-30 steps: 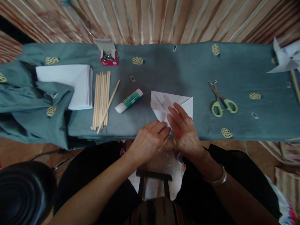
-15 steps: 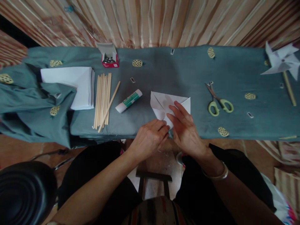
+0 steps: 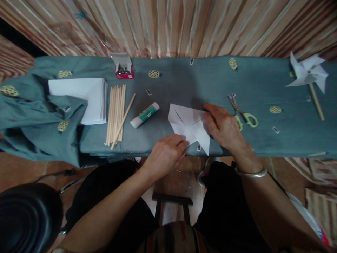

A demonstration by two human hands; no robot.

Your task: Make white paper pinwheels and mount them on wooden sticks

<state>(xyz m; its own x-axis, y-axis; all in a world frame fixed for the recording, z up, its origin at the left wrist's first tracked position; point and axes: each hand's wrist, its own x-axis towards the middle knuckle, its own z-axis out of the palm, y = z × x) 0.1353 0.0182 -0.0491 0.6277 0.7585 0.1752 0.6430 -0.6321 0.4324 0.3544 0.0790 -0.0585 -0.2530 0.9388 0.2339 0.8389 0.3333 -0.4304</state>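
Observation:
A white paper square point(image 3: 188, 119) with slits cut in from its corners lies near the table's front edge. My left hand point(image 3: 170, 149) is closed, thumb and fingers pinching the paper's lower left part. At the right corner, my right hand point(image 3: 223, 124) touches the sheet with index finger and thumb apart. One pointed flap of the paper hangs toward the front edge between my hands. Left of the paper lies a glue stick point(image 3: 144, 115), white with a green label. Green-handled scissors point(image 3: 240, 112) rest just beyond my right hand, partly hidden by it.
Several wooden sticks point(image 3: 116, 114) lie left of the glue stick, beside a stack of white paper point(image 3: 96, 102). A small red box point(image 3: 125, 72) of metal pieces stands open behind them. A finished paper pinwheel point(image 3: 308, 72) lies at the far right on the grey-green cloth point(image 3: 171, 84).
My right hand has moved right, from the paper's lower part to its right corner. The lower right flap now lies spread out. My left hand keeps its pinch.

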